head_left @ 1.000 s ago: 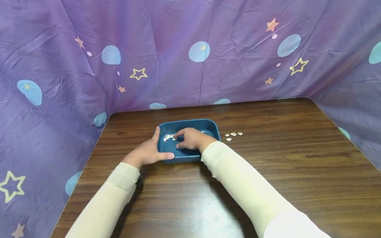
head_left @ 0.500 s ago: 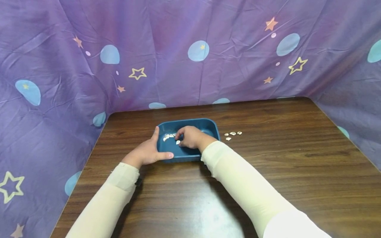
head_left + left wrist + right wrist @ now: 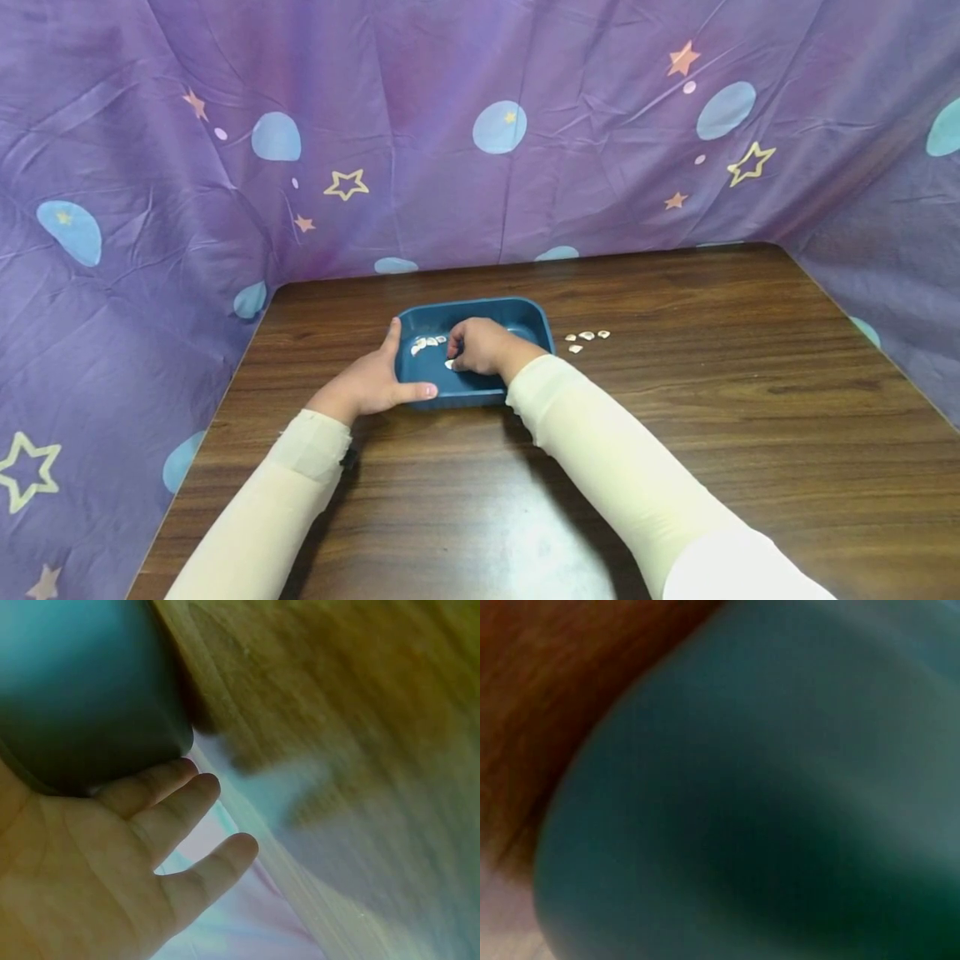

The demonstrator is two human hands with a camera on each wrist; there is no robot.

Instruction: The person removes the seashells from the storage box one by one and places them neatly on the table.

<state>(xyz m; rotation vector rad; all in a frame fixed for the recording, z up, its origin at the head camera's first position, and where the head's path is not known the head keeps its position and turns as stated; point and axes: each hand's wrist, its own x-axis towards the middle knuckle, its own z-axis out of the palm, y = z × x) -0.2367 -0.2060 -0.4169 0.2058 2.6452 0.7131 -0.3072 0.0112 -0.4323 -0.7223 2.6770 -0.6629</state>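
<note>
In the head view a blue rectangular tray (image 3: 480, 399) sits on the wooden table. My left hand (image 3: 367, 383) braces its left end, thumb on the front rim and forefinger along the left side. The left wrist view has that palm (image 3: 67, 870) against the tray wall (image 3: 90, 697), with straight fingers (image 3: 217, 870). Inside the tray my right hand (image 3: 483, 348), fingers curled, pinches a small white seashell (image 3: 449, 364) at the thumb and forefinger tips. Several more white seashells (image 3: 429, 342) form a row at the tray's left. The right wrist view is filled by the blurred tray (image 3: 705, 787).
Several white seashells (image 3: 587, 336) lie on the tabletop (image 3: 720, 375) just right of the tray. Behind and beside the table hangs a purple curtain (image 3: 420, 100) with stars and blue spots.
One seashell has come away from the row toward the tray's front, with my right thumb and forefinger at it. Those fingers have drawn in closer. My left hand has stayed put.
</note>
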